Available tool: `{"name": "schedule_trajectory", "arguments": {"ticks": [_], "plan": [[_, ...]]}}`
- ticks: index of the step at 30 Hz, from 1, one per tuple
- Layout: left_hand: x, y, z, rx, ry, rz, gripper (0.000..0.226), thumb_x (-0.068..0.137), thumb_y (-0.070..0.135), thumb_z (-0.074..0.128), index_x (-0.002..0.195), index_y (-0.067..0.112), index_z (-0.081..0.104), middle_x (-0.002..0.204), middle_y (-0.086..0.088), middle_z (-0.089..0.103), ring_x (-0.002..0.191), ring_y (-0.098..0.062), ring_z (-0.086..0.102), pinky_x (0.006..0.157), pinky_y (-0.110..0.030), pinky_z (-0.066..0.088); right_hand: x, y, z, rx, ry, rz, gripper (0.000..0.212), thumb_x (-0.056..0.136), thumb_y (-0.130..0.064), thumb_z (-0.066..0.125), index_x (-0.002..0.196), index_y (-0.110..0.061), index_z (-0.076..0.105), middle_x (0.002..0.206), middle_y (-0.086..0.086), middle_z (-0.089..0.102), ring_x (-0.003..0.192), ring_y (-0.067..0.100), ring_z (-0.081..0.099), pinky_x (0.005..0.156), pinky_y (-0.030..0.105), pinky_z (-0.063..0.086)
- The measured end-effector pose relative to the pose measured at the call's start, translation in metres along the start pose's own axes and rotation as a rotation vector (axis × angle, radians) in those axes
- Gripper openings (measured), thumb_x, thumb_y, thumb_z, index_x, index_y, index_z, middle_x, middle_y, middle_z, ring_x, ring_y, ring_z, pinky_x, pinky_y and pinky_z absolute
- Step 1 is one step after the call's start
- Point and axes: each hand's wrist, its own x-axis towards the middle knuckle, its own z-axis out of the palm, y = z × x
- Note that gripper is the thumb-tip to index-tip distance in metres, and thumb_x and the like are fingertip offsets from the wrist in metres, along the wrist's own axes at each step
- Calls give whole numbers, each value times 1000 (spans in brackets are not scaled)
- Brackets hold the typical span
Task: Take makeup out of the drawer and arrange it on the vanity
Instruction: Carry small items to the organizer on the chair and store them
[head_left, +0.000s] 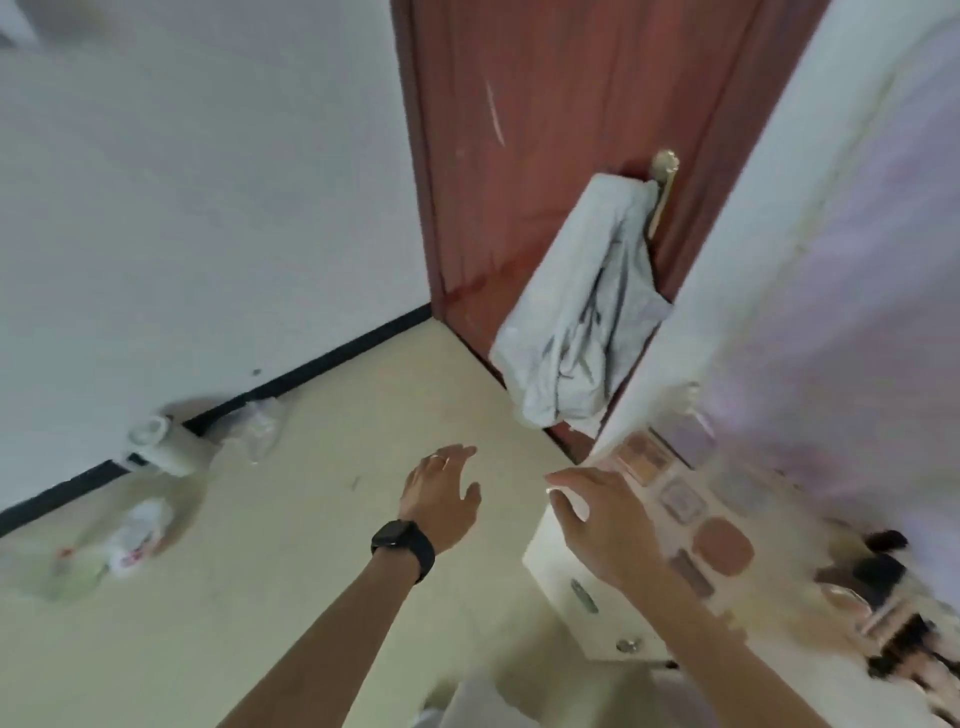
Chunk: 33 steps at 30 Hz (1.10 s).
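Holding our left hand and right hand open and empty, the right above the white bench where blurred pink and beige makeup compacts already lie, we seem between fetches, needing next the white knobbed drawer front below.

The door is reddish brown with one pale scratch, and its handle is golden. The cloth on the handle is light grey-blue. The wall is white, the skirting is black, and the floor is pale cream. The watch is black. The bench is white. On it, the rounded compact is dusty pink and the palette is brownish beige. The bag is white with red print.
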Motion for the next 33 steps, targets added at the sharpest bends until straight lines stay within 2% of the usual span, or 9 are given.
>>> {"name": "schedule_trajectory", "arguments": {"ticks": [3, 7, 13, 19, 24, 27, 30, 33], "plan": [[-30, -86, -67, -46, 162, -154, 51, 99, 32, 49, 149, 29, 38, 153, 7, 39, 139, -18, 36, 114, -34, 30, 37, -89, 53, 8, -121, -210, 21, 93, -23, 68, 113, -27, 75, 112, -15, 71, 107, 12, 62, 94, 16, 41], [-96, -191, -147, -85, 383, -405, 50, 98, 32, 51, 147, 30, 40, 152, 7, 42, 138, -17, 36, 113, -34, 32, 67, -221, 123, 15, -237, -501, 21, 90, -19, 72, 110, -25, 77, 111, -11, 74, 106, 18, 66, 90, 23, 48], [-224, -306, -222, -130, 689, -785, 50, 97, 31, 52, 146, 29, 42, 150, 4, 45, 136, -22, 40, 113, -37, 33, 57, -414, 217, 40, -472, -936, 23, 95, -27, 66, 116, -28, 74, 120, -14, 70, 115, 14, 59, 98, 19, 39], [-343, -377, -258, -145, 929, -1122, 48, 96, 33, 54, 143, 30, 45, 146, 6, 48, 133, -21, 42, 111, -35, 34, 8, -568, 303, 165, -715, -1225, 23, 94, -24, 66, 115, -25, 74, 117, -14, 71, 112, 12, 57, 94, 13, 32], [-427, -419, -288, -104, 1085, -1347, 46, 96, 32, 55, 141, 30, 48, 144, 10, 49, 132, -18, 42, 108, -35, 36, -45, -682, 370, 288, -864, -1422, 23, 93, -25, 68, 115, -28, 74, 118, -13, 71, 113, 15, 58, 101, 26, 40], [-473, -429, -304, -89, 1138, -1489, 44, 97, 31, 54, 141, 31, 48, 143, 10, 49, 132, -15, 41, 107, -34, 36, -80, -746, 395, 340, -975, -1562, 25, 94, -26, 66, 118, -28, 73, 119, -13, 70, 117, 13, 57, 101, 22, 38], [-522, -436, -317, -64, 1234, -1616, 43, 96, 30, 56, 139, 29, 51, 141, 8, 52, 132, -16, 44, 107, -34, 37, -120, -805, 416, 362, -1065, -1680, 27, 95, -31, 64, 121, -31, 70, 120, -11, 70, 117, 17, 58, 102, 30, 43], [-569, -441, -321, -31, 1308, -1740, 43, 96, 28, 57, 138, 29, 52, 140, 8, 52, 132, -14, 43, 105, -30, 37, -167, -851, 434, 396, -1136, -1775, 28, 95, -31, 65, 123, -31, 70, 122, -11, 70, 119, 16, 57, 102, 29, 42]]}}
